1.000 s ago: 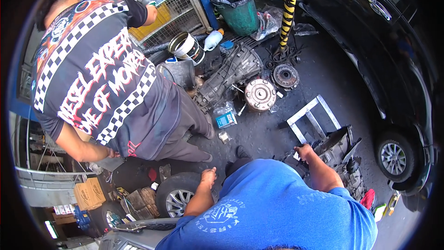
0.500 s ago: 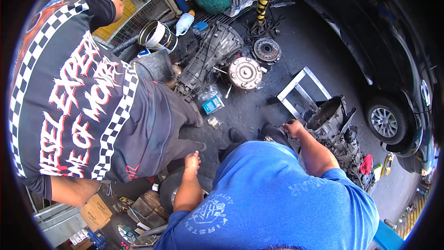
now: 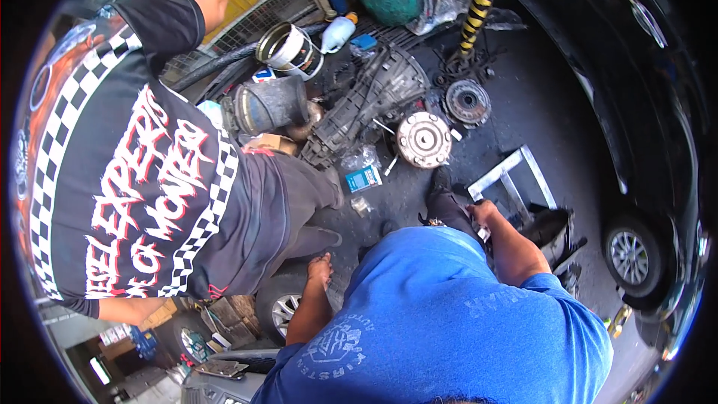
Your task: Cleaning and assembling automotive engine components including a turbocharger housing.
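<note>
My left hand [image 3: 320, 268] hangs beside my hip with its fingers curled in. Its palm is hidden, and I see nothing sticking out of it. Close to my right thigh, my right hand [image 3: 483, 217] is closed. A small pale, shiny patch shows by its wrist side, too small to name. Dark trousers [image 3: 449, 209] cover my legs, and one shoe [image 3: 440, 179] is set forward near a round, rusty torque converter [image 3: 423, 140]. Beyond my right hand stand a bare metal frame [image 3: 497, 170] and a second gearbox [image 3: 550, 233], partly behind my arm.
A co-worker [image 3: 179, 179] in a black checkered shirt stands at left, one hand raised with a small container. A large gearbox [image 3: 374, 101], a clutch plate [image 3: 468, 103], a blue box [image 3: 363, 178] and a bucket [image 3: 288, 49] lie ahead. A striped post [image 3: 484, 0] and dark car [image 3: 636, 142] stand right.
My view has shifted, so the floor parts sit farther right. One of my feet has come forward. My right hand has drawn in to my thigh. The co-worker's arm reaches farther out.
</note>
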The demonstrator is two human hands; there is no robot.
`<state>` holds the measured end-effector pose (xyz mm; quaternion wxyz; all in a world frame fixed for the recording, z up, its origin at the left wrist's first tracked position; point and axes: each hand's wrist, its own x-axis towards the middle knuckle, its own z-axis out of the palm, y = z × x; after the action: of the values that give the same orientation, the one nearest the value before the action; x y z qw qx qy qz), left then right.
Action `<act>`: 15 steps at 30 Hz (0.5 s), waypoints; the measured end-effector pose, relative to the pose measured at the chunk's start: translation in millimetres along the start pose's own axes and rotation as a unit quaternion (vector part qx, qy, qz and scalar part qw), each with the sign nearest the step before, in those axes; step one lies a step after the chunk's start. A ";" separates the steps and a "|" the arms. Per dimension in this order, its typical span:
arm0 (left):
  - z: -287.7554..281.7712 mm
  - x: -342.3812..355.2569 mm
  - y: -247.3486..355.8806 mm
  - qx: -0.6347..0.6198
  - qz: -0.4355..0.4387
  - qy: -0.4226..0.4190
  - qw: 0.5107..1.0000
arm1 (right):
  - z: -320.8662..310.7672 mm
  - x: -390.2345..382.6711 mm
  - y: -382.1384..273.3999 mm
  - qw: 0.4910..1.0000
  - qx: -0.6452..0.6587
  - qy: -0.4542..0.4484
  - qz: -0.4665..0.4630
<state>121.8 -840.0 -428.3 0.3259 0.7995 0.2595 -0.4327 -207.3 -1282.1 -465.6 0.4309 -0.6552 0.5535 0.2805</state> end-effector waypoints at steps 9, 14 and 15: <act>91.9 -61.8 99.2 -0.067 0.048 0.055 0.995 | -144.4 154.1 -23.8 0.906 -0.325 0.032 -0.268; 116.9 -84.8 140.3 -0.065 0.160 0.048 0.984 | -200.9 168.5 -59.3 0.973 -0.173 0.024 -0.154; 117.6 -84.5 143.0 -0.061 0.163 0.057 0.983 | -208.6 165.1 -69.9 0.980 -0.151 0.008 -0.130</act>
<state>118.5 -1032.3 -361.7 0.4250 0.8329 0.1696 -0.3112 -124.6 -1543.4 -488.9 0.3554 -0.7813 0.4182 0.2972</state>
